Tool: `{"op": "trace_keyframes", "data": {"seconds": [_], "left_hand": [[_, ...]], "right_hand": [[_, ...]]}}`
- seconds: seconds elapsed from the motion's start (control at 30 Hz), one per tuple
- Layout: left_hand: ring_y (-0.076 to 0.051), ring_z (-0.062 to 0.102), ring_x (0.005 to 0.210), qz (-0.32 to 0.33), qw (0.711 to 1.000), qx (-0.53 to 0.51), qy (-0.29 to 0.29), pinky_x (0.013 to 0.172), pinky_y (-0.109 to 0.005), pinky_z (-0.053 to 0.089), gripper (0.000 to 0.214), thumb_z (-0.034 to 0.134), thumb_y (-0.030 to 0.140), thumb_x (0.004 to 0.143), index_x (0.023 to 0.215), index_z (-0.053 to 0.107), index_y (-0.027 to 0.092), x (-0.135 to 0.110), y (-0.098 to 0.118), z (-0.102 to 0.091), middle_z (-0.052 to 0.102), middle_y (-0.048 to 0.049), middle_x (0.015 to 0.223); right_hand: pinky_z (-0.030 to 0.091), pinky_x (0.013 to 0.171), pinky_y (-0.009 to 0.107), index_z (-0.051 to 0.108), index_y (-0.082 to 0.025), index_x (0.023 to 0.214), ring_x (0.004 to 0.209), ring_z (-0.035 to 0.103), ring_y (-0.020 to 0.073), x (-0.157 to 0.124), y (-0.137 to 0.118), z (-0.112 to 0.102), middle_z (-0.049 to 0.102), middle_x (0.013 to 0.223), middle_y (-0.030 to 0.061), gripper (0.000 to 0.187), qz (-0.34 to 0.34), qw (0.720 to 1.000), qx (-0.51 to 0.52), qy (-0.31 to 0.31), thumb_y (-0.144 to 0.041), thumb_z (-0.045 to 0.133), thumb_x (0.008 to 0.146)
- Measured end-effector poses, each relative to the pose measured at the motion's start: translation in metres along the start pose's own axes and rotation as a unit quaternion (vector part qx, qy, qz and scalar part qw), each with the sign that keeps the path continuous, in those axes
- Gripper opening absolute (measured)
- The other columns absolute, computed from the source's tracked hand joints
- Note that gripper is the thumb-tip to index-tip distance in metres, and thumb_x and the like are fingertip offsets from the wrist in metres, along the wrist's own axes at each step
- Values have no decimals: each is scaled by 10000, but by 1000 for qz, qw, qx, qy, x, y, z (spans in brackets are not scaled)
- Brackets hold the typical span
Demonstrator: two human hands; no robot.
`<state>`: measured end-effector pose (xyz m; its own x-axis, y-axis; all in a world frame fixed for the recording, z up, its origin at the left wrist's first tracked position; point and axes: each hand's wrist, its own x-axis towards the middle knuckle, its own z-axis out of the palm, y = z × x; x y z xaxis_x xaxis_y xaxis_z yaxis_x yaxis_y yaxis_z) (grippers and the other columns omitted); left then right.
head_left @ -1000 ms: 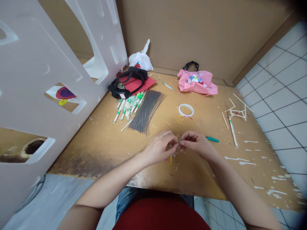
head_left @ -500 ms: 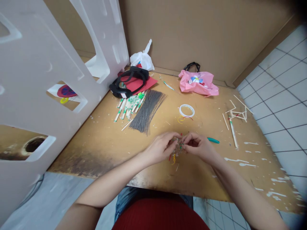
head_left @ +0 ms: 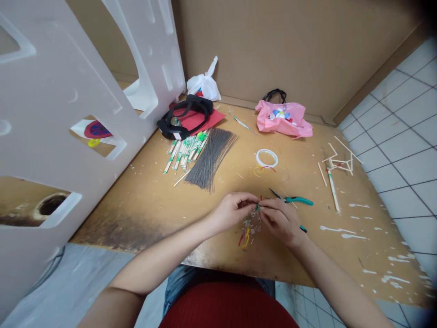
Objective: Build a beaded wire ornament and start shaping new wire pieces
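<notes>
My left hand (head_left: 238, 208) and my right hand (head_left: 279, 219) meet over the front middle of the table, fingertips pinched together. Between them is a small bundle of thin wire (head_left: 251, 224) with green, red and yellow bits, which hangs below the fingers. Both hands grip its upper end near a green piece; the fingers partly hide it, and its exact form is too small to make out. Pliers with teal handles (head_left: 300, 200) lie on the table beside and partly under my right hand, their dark jaws pointing left.
Grey wires (head_left: 213, 157) lie left of centre beside wrapped chopsticks (head_left: 182, 152) and a black headset (head_left: 170, 123). A white tape roll (head_left: 257, 158), a pink bag (head_left: 264, 123) of caps and a stick frame (head_left: 350, 161) lie further off. A white plastic panel (head_left: 51, 100) stands at left.
My right hand has turned and come lower and slightly left, uncovering more of the pliers. The wire bundle now hangs lower, with more of it showing. My left hand has barely moved.
</notes>
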<state>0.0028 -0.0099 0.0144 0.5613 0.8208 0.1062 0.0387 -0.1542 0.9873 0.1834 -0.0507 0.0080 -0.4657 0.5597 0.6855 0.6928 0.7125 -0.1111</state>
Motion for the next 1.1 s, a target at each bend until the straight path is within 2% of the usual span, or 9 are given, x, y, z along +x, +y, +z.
{"op": "trace_keyframes", "data": {"seconds": [0.13,0.27,0.4,0.5,0.63,0.73,0.8,0.97,1.1], "left_hand": [[-78,522,601,30,997,69,15,558,-177,392,123,549,190,787,846,646,142,-1,-6,1,630,-5,706],[-63,464,550,71,991,105,32,518,-167,357,100,528,192,797,834,611,150,-2,-9,2,562,18,643],[-74,508,649,150,979,130,45,576,-184,405,103,517,148,783,854,591,158,-2,-5,-1,580,-39,868],[-75,515,667,173,974,142,43,562,-180,413,107,509,120,770,841,581,157,-1,-2,-6,561,-56,920],[-90,536,707,184,970,155,44,588,-182,433,101,499,63,721,743,549,149,0,-2,-6,553,-35,814],[-93,545,708,178,971,156,38,581,-184,436,101,488,60,712,723,535,148,1,-3,-3,563,-34,806],[-93,552,694,157,976,147,36,569,-183,436,89,491,71,716,726,535,148,0,-3,-3,583,-37,810],[-81,561,620,60,993,103,8,563,-189,443,70,508,140,757,796,566,147,0,-4,-5,629,-24,775],[-83,566,642,38,996,76,-5,585,-191,444,78,516,161,763,817,568,142,0,-3,-5,639,-29,802]], "right_hand": [[528,658,298,554,-233,896,752,639,154,1,1,0,677,864,44,232,1,1000,4,10,-65,607,745],[530,639,294,555,-224,902,749,637,157,6,-2,0,668,865,59,271,25,998,53,26,-30,613,721],[534,667,312,553,-231,908,809,635,168,5,-7,-1,654,906,65,300,91,987,122,43,-19,612,704],[526,685,327,562,-236,847,807,634,169,-1,-10,-3,653,878,49,248,183,964,185,61,-38,616,707],[519,632,298,564,-222,729,707,625,144,-10,-11,-5,647,761,24,137,308,901,289,101,-100,627,729],[518,572,270,559,-210,673,684,625,141,-12,-10,-8,643,736,25,113,375,854,347,99,-168,645,733],[512,543,256,562,-207,663,677,623,139,-11,-10,-9,644,742,27,118,403,833,368,88,-191,660,727],[509,526,258,571,-199,675,628,610,127,-7,-9,-9,651,771,29,131,437,805,398,47,-250,682,722],[507,518,249,595,-208,764,616,604,120,-5,-9,-10,663,810,29,122,447,794,410,37,-277,687,724]]}}
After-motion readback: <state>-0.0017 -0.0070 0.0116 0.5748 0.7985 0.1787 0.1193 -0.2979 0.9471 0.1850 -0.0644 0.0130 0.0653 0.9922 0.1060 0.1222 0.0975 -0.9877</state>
